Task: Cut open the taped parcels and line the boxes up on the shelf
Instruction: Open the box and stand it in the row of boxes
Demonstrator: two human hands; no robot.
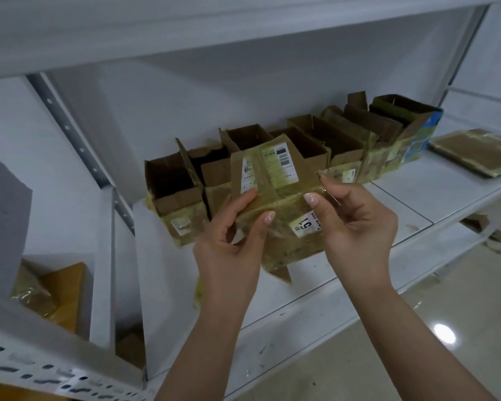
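I hold a taped cardboard parcel (278,198) in front of the white shelf (394,195). It is wrapped in yellowish tape and carries white shipping labels. My left hand (232,244) grips its left side, thumb on the front face. My right hand (356,224) grips its right side, fingertips on the top edge. Behind it, a row of several opened brown boxes (315,140) stands along the shelf's back wall, flaps up. No cutting tool is visible.
A flat taped parcel (475,151) lies on the shelf at the far right. More taped parcels (52,293) sit in the neighbouring bay at lower left, behind a perforated upright (78,140). Cardboard scraps (486,227) lie on the tiled floor below.
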